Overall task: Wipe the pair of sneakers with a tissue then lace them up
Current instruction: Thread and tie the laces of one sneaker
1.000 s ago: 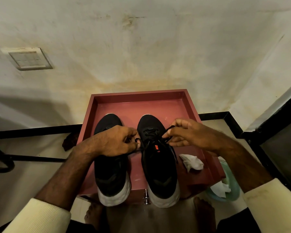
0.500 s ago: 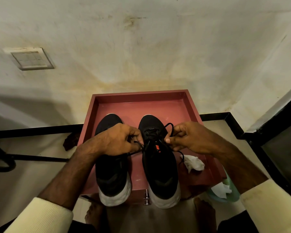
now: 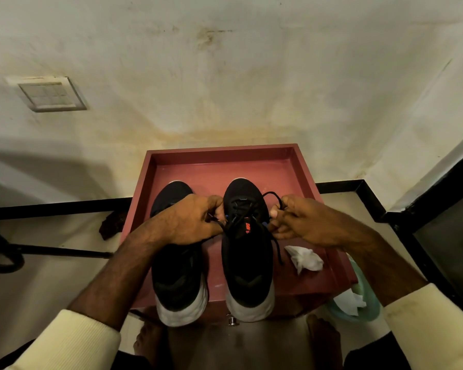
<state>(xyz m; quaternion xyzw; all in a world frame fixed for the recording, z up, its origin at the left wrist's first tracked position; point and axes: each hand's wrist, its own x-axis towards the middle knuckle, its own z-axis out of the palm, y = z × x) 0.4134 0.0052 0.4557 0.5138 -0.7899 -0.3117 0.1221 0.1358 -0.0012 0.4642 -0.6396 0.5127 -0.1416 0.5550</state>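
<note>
Two black sneakers with white soles stand side by side on a maroon tray-topped stand (image 3: 219, 158), heels toward me. My left hand (image 3: 190, 220) lies over the left sneaker (image 3: 177, 279) and pinches one end of the black lace (image 3: 271, 194) at the left side of the right sneaker (image 3: 247, 265). On that shoe's right side my right hand (image 3: 302, 222) pinches the other lace end, which forms a loop above the fingers, and a loose tail hangs down beside the shoe. A crumpled white tissue (image 3: 304, 259) lies on the stand to the right of the right sneaker.
A stained wall rises close behind the stand, with a switch plate (image 3: 47, 94) at upper left. A green bin (image 3: 358, 305) with more tissue sits on the floor at lower right. My bare feet (image 3: 322, 335) are below the stand. A dark rail (image 3: 51, 252) runs at left.
Both hands have drawn apart, pulling the lace ends outward from the right sneaker. The right hand moved rightward and the lace loop now stands above it.
</note>
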